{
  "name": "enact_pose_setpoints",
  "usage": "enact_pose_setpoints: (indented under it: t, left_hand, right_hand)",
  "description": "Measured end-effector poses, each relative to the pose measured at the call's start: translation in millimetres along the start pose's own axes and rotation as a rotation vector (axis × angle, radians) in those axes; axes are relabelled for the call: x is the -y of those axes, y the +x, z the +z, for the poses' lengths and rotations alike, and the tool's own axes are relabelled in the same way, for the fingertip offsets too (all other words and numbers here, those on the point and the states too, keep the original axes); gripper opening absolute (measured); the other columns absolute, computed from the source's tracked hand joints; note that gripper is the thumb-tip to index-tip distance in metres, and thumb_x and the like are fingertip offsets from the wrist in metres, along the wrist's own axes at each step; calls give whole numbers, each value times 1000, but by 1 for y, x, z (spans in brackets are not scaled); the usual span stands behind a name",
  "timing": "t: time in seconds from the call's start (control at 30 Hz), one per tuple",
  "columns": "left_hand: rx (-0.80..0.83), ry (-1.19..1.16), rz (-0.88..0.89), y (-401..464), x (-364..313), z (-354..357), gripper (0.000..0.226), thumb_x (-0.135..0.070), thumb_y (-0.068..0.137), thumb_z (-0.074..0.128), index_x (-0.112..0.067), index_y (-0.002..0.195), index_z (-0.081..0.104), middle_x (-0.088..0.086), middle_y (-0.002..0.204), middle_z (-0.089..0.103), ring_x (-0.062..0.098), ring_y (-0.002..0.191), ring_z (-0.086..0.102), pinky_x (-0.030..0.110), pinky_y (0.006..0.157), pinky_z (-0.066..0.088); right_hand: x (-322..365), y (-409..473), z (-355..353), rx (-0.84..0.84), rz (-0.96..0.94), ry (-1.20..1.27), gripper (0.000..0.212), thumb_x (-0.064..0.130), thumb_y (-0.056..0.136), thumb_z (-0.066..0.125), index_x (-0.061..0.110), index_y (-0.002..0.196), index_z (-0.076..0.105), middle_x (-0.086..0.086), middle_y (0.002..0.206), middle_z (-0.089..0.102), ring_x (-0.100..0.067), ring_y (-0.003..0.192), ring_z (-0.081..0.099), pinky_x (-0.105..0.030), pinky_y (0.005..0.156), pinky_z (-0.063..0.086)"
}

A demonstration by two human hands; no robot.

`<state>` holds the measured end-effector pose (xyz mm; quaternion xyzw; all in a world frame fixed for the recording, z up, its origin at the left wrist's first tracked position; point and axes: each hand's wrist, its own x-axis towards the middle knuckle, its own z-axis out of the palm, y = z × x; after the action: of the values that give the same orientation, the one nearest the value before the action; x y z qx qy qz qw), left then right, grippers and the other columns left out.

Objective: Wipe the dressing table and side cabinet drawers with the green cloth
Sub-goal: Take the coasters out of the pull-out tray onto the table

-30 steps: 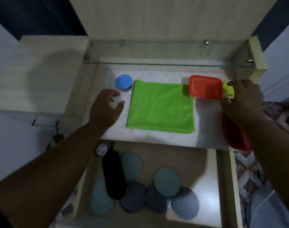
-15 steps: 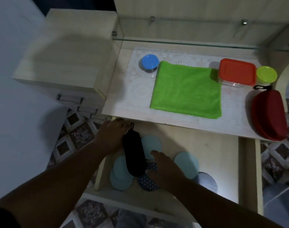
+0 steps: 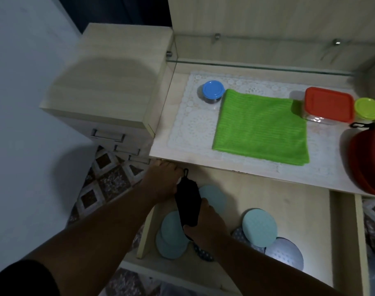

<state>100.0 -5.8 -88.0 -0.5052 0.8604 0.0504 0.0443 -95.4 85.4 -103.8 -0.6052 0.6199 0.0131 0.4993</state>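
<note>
The green cloth (image 3: 261,127) lies flat and folded on the white lace mat of the dressing table (image 3: 182,153). Neither hand touches it. Both hands are down in the open drawer (image 3: 289,201) below the tabletop. My right hand (image 3: 205,224) grips the lower end of a black pouch (image 3: 187,202). At the pouch's upper end, by its loop, sits my left hand (image 3: 163,182) with its fingers bent down. A small white thing shows at those fingertips, and what they hold is hidden. The side cabinet (image 3: 109,82) stands to the left with its drawers closed.
Several round pads, pale blue and dotted grey (image 3: 259,227), lie in the drawer. On the tabletop stand a blue-lidded jar (image 3: 213,90), an orange-lidded box (image 3: 328,104), a yellow-green lid (image 3: 368,108) and a red case (image 3: 370,161) at the right edge. A glass shelf (image 3: 267,65) runs along the back.
Both hands left the tabletop and went down into the drawer. The right hand has closed round the black pouch, and the left stays at its upper end. My view has shifted left.
</note>
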Motion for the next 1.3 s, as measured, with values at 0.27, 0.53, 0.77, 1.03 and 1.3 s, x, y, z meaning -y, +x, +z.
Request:
enact_pose_setpoints:
  t: [0.27,0.53,0.77,1.03,1.3]
  left_hand:
    - [-205,-186,4,13,-12,-65,32,-33,70,60,-11,94,66,6,89,60,30,81,57,40,63,49]
    - [-246,-136,-236,108,21,-125,47,-38,68,53,-10,105,64,14,92,62,40,87,59,46,73,53]
    - [-102,-46,-435,171,54,-125,25,-26,84,60,-14,107,61,16,108,62,39,105,58,44,86,49]
    - [-33,12,-479,200,60,-116,30,-27,93,55,-14,120,58,17,120,58,39,115,53,44,97,44]
    - [-31,39,-482,220,69,-109,35,-24,93,56,-11,125,57,20,122,54,41,116,51,47,99,43]
  right_hand:
    - [-20,-67,-90,-78,-110,154,46,33,76,71,34,111,42,9,100,60,-7,88,61,-36,75,54]
    - [-50,-94,-222,-497,58,245,51,24,71,80,28,110,48,7,92,64,-7,79,61,-31,61,49]
    - [-83,-57,-274,-645,242,183,47,37,68,78,12,101,56,-6,87,66,-28,78,64,-35,66,50]
    - [-95,-39,-285,-673,304,117,55,38,74,77,5,109,50,-12,96,61,-36,91,64,-37,72,48]
    - [-109,-35,-281,-723,292,52,49,35,75,76,5,103,49,-18,102,63,-39,89,64,-39,72,49]
